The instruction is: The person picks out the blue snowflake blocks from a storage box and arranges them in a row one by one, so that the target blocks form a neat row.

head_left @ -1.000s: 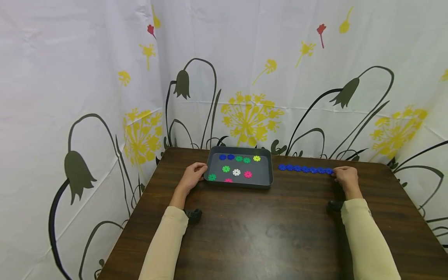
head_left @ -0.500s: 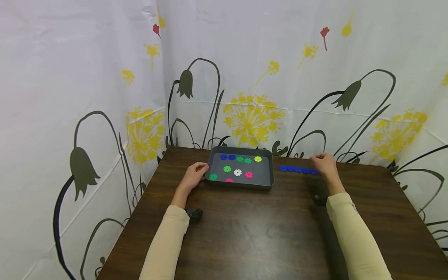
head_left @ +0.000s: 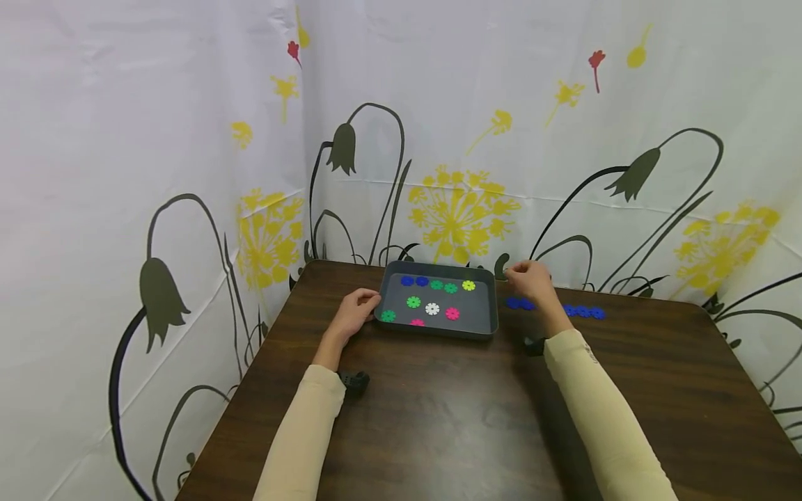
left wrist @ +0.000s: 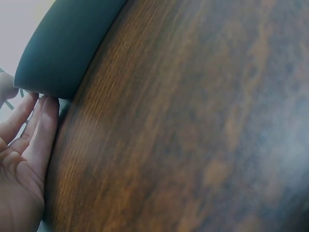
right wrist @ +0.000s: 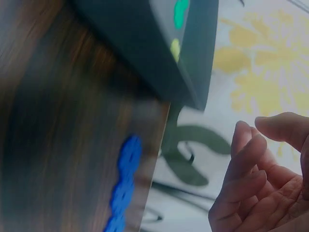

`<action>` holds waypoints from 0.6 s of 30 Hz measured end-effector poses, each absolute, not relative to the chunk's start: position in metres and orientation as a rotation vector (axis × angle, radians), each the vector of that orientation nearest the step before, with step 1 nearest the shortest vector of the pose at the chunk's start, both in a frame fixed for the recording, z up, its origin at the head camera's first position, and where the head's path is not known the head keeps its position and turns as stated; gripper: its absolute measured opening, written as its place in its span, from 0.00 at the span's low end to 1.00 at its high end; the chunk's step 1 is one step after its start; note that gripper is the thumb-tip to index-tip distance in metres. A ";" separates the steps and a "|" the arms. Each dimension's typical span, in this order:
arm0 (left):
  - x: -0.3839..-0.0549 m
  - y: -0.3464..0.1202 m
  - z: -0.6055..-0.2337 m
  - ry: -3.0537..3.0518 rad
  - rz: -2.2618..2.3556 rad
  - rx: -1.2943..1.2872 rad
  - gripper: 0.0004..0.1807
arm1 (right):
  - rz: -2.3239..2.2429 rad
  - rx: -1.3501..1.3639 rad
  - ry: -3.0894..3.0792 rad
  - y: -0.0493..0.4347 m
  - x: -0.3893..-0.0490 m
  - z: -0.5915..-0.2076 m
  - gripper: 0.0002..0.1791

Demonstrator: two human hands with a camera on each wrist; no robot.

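A dark grey baking tray [head_left: 438,334] stands at the back of the table with small flower-shaped discs in several colours lying in it, among them a white disc [head_left: 432,309] and a yellow disc [head_left: 468,285]. My left hand [head_left: 353,313] holds the tray's left end; in the left wrist view its fingers [left wrist: 46,113] lie against the outer wall with the thumb at the rim. My right hand [head_left: 535,284] is in the air just right of the tray, fingers loosely bent and nothing between them. Below it runs a row of blue discs [head_left: 584,312], partly hidden by this hand and wrist.
The brown wooden table [head_left: 438,417] stretches toward me in front of the tray. Directly behind its back edge hangs a white curtain [head_left: 401,62] with a printed flower pattern.
My right hand has left the right end of the blue row and moved left above it, toward the tray. The left hand stays at the tray, and the camera view has shifted slightly.
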State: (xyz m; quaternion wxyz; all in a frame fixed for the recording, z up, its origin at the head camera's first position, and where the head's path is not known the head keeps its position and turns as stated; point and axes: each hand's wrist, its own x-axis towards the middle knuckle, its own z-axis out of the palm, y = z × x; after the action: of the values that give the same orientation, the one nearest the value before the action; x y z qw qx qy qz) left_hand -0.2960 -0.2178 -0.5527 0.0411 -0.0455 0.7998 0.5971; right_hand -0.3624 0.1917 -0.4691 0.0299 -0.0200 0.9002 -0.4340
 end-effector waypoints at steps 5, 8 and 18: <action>-0.296 -0.221 -0.554 2.457 1.834 -0.144 0.21 | -1.370 -0.105 2.705 0.162 -0.370 -0.469 0.19; -0.296 -0.222 -0.554 2.464 1.832 -0.145 0.21 | -1.366 -0.152 2.687 0.146 -0.375 -0.470 0.20; -0.294 -0.217 -0.551 2.456 1.845 -0.140 0.19 | -1.345 -0.275 2.673 0.103 -0.399 -0.479 0.17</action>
State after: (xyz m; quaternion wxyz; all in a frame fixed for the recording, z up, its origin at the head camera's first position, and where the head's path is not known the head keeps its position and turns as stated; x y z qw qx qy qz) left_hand -0.2937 -0.2171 -0.5515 0.0333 -0.0456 0.7982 0.5997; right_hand -0.3991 0.1029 -0.4795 0.0684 -0.0914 0.8875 -0.4464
